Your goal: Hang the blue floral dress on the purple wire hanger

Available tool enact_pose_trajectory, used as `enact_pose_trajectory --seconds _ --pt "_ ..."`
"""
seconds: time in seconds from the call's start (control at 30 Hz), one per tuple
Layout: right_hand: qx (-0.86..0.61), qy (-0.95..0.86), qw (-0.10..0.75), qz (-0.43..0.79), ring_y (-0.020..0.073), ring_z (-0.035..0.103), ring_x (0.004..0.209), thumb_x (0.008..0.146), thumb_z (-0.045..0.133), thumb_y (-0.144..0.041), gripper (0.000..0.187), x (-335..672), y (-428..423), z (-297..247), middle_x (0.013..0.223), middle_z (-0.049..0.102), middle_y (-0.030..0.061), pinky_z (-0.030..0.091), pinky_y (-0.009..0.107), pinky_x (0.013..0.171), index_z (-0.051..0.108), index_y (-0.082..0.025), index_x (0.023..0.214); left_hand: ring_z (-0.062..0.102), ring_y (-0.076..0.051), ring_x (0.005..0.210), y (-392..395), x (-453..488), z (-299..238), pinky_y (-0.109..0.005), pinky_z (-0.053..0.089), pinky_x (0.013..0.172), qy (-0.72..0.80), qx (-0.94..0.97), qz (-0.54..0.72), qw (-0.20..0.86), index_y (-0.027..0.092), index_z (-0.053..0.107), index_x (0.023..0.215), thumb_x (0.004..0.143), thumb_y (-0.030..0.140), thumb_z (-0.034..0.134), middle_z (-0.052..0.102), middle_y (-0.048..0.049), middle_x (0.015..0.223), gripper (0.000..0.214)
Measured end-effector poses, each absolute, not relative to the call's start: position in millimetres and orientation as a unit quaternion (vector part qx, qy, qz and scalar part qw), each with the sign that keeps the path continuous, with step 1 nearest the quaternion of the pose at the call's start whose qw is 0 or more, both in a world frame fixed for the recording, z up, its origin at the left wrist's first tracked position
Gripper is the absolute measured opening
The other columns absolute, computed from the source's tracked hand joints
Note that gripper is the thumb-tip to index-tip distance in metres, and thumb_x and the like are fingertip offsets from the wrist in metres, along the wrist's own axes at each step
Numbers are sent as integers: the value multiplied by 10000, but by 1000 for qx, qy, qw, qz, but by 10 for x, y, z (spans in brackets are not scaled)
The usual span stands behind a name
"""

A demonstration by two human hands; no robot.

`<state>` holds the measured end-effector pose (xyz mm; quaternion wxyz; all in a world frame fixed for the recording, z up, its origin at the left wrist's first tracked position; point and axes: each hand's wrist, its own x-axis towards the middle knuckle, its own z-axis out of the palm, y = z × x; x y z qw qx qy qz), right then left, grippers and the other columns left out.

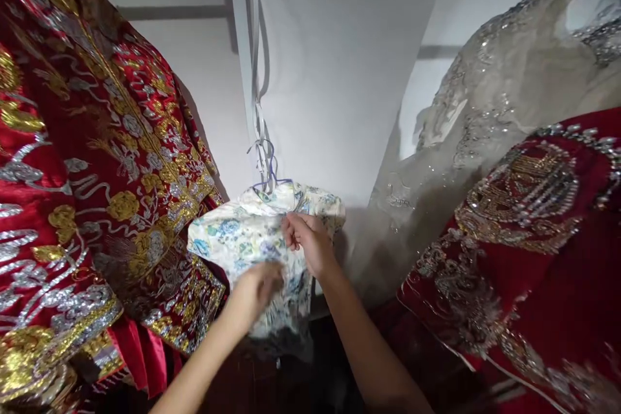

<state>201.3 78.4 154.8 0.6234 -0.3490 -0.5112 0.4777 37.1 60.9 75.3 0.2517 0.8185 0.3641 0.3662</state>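
Note:
A short-sleeved white garment with a blue, green and purple floral print [242, 223] hangs in the middle of the head view. Its neck is on a thin purple-blue hanger [274, 180]. Bent and closed, the fingers of my right hand [310, 239] pinch at the cloth just below the collar; exactly what lies between the fingertips is hidden. My left hand [257, 288] is lower, in front of the garment's chest. Motion smears its curled fingers, so I cannot tell whether it grips the cloth. The garment's lower end fades into shadow.
Pale looped straps [261, 119] run up a light vertical post [240, 32] above the hanger. At left hangs a red jacket with gold and silver embroidery [121, 142]. A sheer beaded gown [504, 90] and a red beaded dress [524, 272] crowd the right side. Behind is a white panel [339, 65].

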Motion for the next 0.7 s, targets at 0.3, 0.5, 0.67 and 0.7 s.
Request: enact_pose_trajectory --seconds 0.3,0.5,0.67,0.7 --pt "-423 -601 588 338 117 467 462 926 502 -531 405 2021 789 1528 501 539 -16 364 243 504 611 -198 722 605 -181 871 913 572 1880 -294 454 814 317 807 492 78 173 656 932 1002 298 448 655 -57 904 252" --pt "-431 -602 575 349 135 465 456 922 509 -550 437 1984 914 1130 475 515 -12 365 262 507 584 -213 654 597 -159 867 958 155 1917 -273 459 813 369 653 658 61 171 646 929 969 288 533 645 -32 903 168" --pt "-429 -564 581 401 127 439 424 907 544 -447 397 1905 664 666 433 477 -20 357 264 490 553 -216 584 554 -83 647 1069 -546 1529 -167 479 616 364 301 793 384 138 612 861 949 185 519 588 -7 754 137" --pt "-428 -556 580 413 124 436 415 900 548 -433 393 1874 610 593 429 470 -22 353 263 481 542 -217 571 556 -78 634 1056 -610 1364 -154 481 595 359 226 786 449 131 616 891 953 155 482 598 -17 758 150"
